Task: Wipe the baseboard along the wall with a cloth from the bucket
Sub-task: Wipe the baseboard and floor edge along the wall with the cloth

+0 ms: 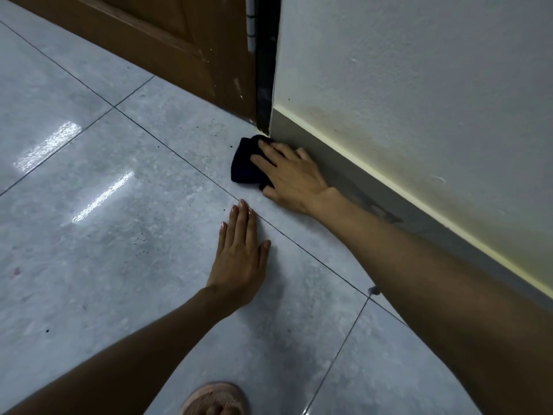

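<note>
A dark navy cloth (pixel 246 164) lies bunched on the floor at the corner where the grey baseboard (pixel 389 199) meets the black door frame (pixel 266 70). My right hand (pixel 291 176) presses flat on the cloth, fingers spread, its side against the baseboard. My left hand (pixel 241 256) rests palm down on the tiled floor, fingers together, holding nothing. The baseboard runs from the corner toward the lower right, with a pale yellow strip along its top. No bucket is in view.
A brown wooden door (pixel 167 40) stands to the left of the frame. Glossy grey floor tiles (pixel 104 235) carry dark specks of dirt near the corner. A pink slipper on my foot (pixel 215 399) shows at the bottom edge. The wall above is white, stained near the baseboard.
</note>
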{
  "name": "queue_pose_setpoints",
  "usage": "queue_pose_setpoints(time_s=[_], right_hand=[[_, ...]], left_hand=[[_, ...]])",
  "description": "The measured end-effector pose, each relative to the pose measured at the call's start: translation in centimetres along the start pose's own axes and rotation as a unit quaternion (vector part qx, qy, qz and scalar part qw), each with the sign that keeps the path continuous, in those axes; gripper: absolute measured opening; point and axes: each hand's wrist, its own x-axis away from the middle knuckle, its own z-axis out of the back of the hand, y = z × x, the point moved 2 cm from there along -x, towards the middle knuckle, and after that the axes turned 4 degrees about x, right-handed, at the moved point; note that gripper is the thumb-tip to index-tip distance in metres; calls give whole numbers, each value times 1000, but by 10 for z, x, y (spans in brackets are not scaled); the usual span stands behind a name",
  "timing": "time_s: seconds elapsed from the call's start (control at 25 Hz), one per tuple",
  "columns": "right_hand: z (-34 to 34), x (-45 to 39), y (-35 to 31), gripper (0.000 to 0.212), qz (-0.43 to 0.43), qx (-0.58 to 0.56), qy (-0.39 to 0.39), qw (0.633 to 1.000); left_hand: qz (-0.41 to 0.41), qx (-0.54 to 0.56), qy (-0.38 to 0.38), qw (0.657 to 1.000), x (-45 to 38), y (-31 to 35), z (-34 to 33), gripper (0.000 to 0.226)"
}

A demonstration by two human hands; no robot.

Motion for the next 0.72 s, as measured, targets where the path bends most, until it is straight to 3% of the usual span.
queue_pose_setpoints(time_s=[0.16, 0.28, 0.36, 0.4, 0.56, 0.72], right_hand=[[-6, 66, 18, 55, -33, 3, -26, 999], [16, 77, 22, 38, -93, -64, 97, 989], [30, 54, 17, 40, -74, -40, 214, 973], [32, 40, 10, 44, -46, -8, 224, 974], [0, 1, -17, 69, 56, 66, 17, 996], [-15, 27, 5, 72, 64, 62, 19, 996]], left_hand=[[0, 5, -3, 1000, 0, 0, 3, 64], [2, 7, 0, 1000, -1, 1, 0, 65], [3, 6, 6, 1000, -2, 1, -2, 65], [3, 5, 5, 1000, -2, 0, -2, 65], [-5, 7, 10, 1000, -1, -2, -3, 65], [-1, 5, 0, 1000, -3, -3, -3, 66]])
